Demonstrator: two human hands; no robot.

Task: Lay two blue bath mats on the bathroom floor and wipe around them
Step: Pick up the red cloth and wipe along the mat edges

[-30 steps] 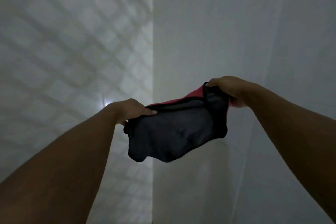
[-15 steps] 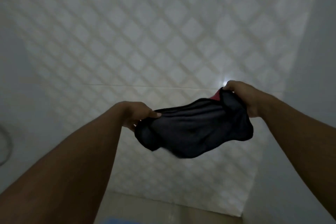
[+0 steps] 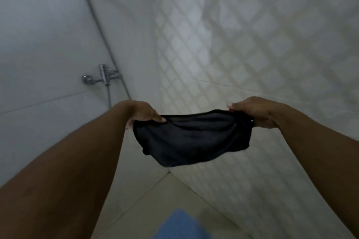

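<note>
A chrome shower tap (image 3: 101,78) is blurred on the far left wall (image 3: 48,44). A blue bath mat (image 3: 180,225) on the near floor (image 3: 155,200) is cut off by the frame edge. Above it, a limp black cloth (image 3: 191,137) is pinched by the left hand (image 3: 144,115) and gripped by the right hand (image 3: 252,112), arms outstretched.

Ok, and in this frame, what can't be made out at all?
Head view only:
- The blue bath mat is blurred and cut off by the bottom edge; a second mat is nowhere in view.
- The dark cloth has its upper corners bunched inside the left hand and right hand; its far face is turned away.
- The floor is mostly covered by both forearms; dim light hides whether it is wet or wiped.
</note>
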